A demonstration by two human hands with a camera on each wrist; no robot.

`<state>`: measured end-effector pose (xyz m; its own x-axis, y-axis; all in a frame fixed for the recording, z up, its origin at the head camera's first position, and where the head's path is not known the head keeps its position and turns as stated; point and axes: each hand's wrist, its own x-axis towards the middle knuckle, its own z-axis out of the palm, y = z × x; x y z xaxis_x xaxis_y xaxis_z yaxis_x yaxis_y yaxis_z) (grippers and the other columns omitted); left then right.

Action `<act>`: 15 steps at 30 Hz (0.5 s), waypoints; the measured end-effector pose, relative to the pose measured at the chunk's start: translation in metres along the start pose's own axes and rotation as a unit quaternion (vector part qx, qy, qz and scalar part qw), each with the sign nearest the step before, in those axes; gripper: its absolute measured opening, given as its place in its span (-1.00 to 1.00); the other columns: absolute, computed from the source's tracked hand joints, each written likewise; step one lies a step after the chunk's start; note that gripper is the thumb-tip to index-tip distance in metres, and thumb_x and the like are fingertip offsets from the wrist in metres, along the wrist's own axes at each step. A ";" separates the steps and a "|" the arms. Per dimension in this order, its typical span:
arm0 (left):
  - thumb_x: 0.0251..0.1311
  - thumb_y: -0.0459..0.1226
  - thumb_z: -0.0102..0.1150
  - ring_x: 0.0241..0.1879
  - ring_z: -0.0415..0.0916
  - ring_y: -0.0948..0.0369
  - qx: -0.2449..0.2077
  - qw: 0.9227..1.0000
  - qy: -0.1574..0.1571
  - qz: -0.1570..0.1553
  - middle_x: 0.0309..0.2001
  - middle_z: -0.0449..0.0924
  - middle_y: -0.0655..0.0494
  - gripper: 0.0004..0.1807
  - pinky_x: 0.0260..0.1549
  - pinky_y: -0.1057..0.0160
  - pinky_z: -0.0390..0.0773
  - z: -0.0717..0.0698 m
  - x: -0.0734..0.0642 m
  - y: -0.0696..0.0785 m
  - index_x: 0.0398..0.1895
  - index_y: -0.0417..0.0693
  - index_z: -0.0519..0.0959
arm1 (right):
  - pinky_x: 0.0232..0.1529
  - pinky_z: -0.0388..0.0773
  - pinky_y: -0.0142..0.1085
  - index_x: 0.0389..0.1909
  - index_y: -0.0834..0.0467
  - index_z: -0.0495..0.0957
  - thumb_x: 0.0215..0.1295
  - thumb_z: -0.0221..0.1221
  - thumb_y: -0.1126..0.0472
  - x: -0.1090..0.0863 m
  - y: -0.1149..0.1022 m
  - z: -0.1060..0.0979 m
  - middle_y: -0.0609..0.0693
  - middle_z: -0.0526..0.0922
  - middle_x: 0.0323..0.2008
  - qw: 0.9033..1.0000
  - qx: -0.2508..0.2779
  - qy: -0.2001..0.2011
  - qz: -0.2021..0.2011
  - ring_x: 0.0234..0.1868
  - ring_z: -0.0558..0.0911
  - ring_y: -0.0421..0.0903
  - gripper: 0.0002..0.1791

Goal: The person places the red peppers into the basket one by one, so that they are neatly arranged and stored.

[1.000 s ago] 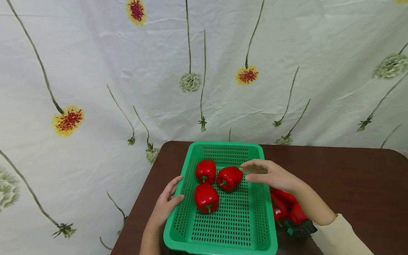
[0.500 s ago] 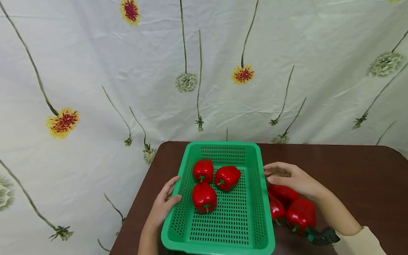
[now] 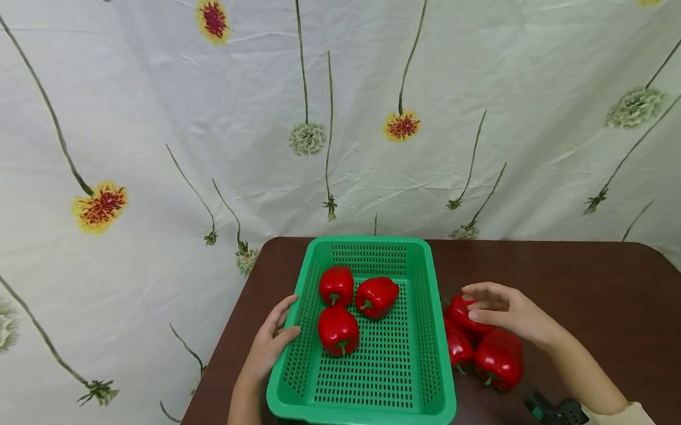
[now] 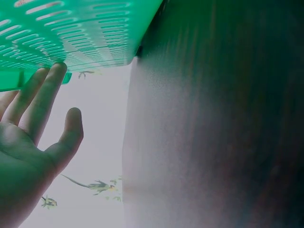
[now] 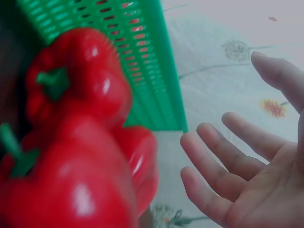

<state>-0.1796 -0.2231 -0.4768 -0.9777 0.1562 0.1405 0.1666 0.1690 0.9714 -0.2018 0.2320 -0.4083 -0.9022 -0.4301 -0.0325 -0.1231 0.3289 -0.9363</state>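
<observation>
Your right hand (image 3: 513,312), fingers spread and holding nothing, is near the far red bell pepper (image 3: 461,315), just right of the green plastic basket (image 3: 361,419). Better to wrap its sides softly, while your left hand (image 3: 268,343), fingers relaxed at the basket's side, keeps it steady.

Three shiny red peppers (image 5: 99,80) sit in a bunch beside the wall of a green basket (image 5: 162,47) full of holes. Two have green stems (image 5: 57,85) showing. A brown bit of the table's edge (image 5: 146,220) peeks out past them. The right hand (image 5: 266,185) spreads its fingers, apart from the peppers. Behind is a pale cloth (image 5: 204,52) with flowers (image 5: 274,108).
</observation>
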 end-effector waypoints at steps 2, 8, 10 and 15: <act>0.41 -0.33 0.01 0.44 0.00 -0.09 0.001 1.000 0.001 -0.001 0.51 -0.02 -0.13 -0.38 0.03 0.34 0.40 0.000 0.000 0.000 0.50 -0.05 0.15 | -0.05 0.55 -0.18 0.29 0.35 0.35 0.35 0.19 0.20 -0.006 0.006 -0.002 0.35 0.46 0.18 1.000 -0.002 0.016 0.001 0.12 0.52 0.21 -0.44; 0.40 -0.33 0.02 0.45 -0.02 -0.09 -0.001 1.000 0.001 0.000 0.51 -0.02 -0.12 -0.38 0.03 0.35 0.40 0.002 0.000 0.002 0.50 -0.04 0.15 | -0.11 0.57 -0.27 0.28 0.36 0.36 0.33 0.21 0.22 -0.024 0.023 -0.007 0.35 0.45 0.18 0.998 -0.006 0.065 0.005 0.08 0.57 0.03 -0.45; 0.41 -0.32 0.02 0.44 -0.01 -0.09 0.000 1.000 -0.001 -0.001 0.51 -0.01 -0.12 -0.38 0.03 0.33 0.40 0.001 0.000 0.002 0.50 -0.04 0.15 | -0.13 0.57 -0.28 0.27 0.36 0.37 0.32 0.22 0.22 -0.030 0.028 -0.008 0.34 0.45 0.19 0.997 -0.013 0.073 0.010 0.08 0.56 -0.05 -0.45; 0.41 -0.31 0.02 0.44 0.01 -0.09 0.004 1.000 -0.001 -0.004 0.51 -0.01 -0.12 -0.38 0.04 0.32 0.39 0.000 0.000 0.001 0.50 -0.03 0.15 | -0.14 0.57 -0.28 0.27 0.33 0.39 0.30 0.24 0.21 -0.038 0.037 -0.007 0.29 0.48 0.17 0.996 -0.023 0.078 0.021 0.08 0.55 -0.05 -0.44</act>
<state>-0.1792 -0.2229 -0.4762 -0.9789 0.1558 0.1321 0.1593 0.1775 0.9711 -0.1751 0.2663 -0.4397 -0.9600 -0.2796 -0.0136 -0.0990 0.3847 -0.9177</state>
